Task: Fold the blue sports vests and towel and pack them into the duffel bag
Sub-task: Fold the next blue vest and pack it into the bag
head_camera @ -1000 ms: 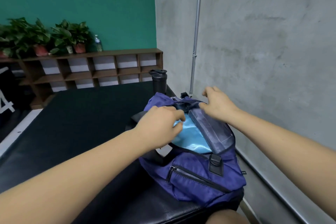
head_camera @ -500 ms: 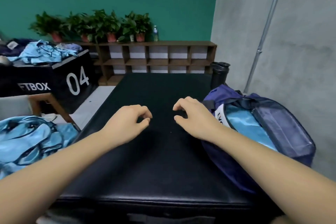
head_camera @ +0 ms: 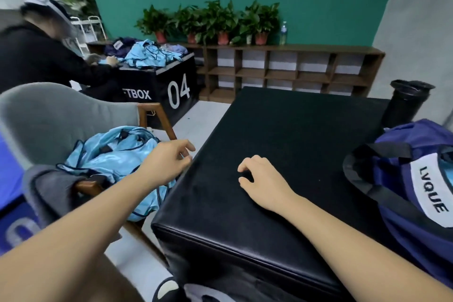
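The fingers (head_camera: 188, 147) of the left hand (head_camera: 166, 162) are loosely curled with nothing held in them. They are poised at the left edge of the bench (head_camera: 282, 130), just above a crumpled heap of light blue sports vests (head_camera: 110, 154). The fingers (head_camera: 247, 167) of the right hand (head_camera: 266, 182) are likewise relaxed and bent, with nothing gripped, over the bench's black padded top. Whether they touch it cannot be told. The vests are piled on the seat of a grey chair (head_camera: 49, 117) beside the bench, and a grey cloth (head_camera: 49, 191) is draped over the chair's wooden arm. A dark blue duffel bag (head_camera: 411, 135), marked LVQUE on a white panel, is set on the bench at the far right, well apart from the vests. A black bottle (head_camera: 407, 103) is stood just behind it. Further back, a second person (head_camera: 36, 56) is bent over a black box (head_camera: 166, 86) numbered 04.
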Available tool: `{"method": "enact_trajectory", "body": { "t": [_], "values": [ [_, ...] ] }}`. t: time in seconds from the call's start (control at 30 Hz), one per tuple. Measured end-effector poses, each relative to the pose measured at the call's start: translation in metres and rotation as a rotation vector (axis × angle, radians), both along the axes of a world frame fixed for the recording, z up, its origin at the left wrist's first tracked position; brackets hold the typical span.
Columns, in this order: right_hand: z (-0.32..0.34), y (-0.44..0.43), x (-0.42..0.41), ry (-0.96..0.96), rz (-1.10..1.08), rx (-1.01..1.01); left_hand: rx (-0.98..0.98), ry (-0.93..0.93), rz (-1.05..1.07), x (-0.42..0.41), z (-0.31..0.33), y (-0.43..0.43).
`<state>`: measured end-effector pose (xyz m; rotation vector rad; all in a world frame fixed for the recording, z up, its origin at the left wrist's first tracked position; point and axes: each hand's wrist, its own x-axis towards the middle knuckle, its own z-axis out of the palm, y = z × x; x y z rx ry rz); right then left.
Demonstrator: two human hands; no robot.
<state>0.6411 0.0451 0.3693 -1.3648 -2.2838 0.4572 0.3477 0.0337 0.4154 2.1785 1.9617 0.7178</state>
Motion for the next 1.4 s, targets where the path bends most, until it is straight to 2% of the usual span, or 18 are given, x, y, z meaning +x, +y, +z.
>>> {"method": "enact_trajectory", "body": {
  "t": [0.2,0.3,0.53,0.77,0.87,1.0,1.2,1.4],
  "values": [
    [-0.021,0.009,-0.031,-0.077,-0.061,0.180,-0.041,-0.008,0.239,-0.076,-0.010,0.012],
    [-0.026,0.010,-0.032,-0.097,-0.075,0.224,-0.120,0.052,0.339,-0.110,-0.019,0.023],
    [-0.031,0.013,-0.029,-0.061,-0.090,0.225,-0.303,0.284,0.447,-0.155,-0.054,0.038],
    [-0.031,0.011,-0.028,-0.004,-0.090,0.196,-0.269,0.402,0.565,-0.163,-0.072,0.042],
    [-0.030,0.010,-0.028,0.015,-0.089,0.186,-0.199,0.335,0.605,-0.162,-0.067,0.043],
    [-0.028,0.009,-0.028,0.023,-0.097,0.172,-0.007,0.158,0.599,-0.153,-0.049,0.042],
    [-0.027,0.011,-0.029,0.017,-0.115,0.165,0.191,-0.254,0.463,-0.108,-0.005,0.031],
    [-0.025,0.010,-0.030,0.066,-0.115,0.136,0.287,-0.454,0.279,-0.046,0.046,0.015]
  ]
}}
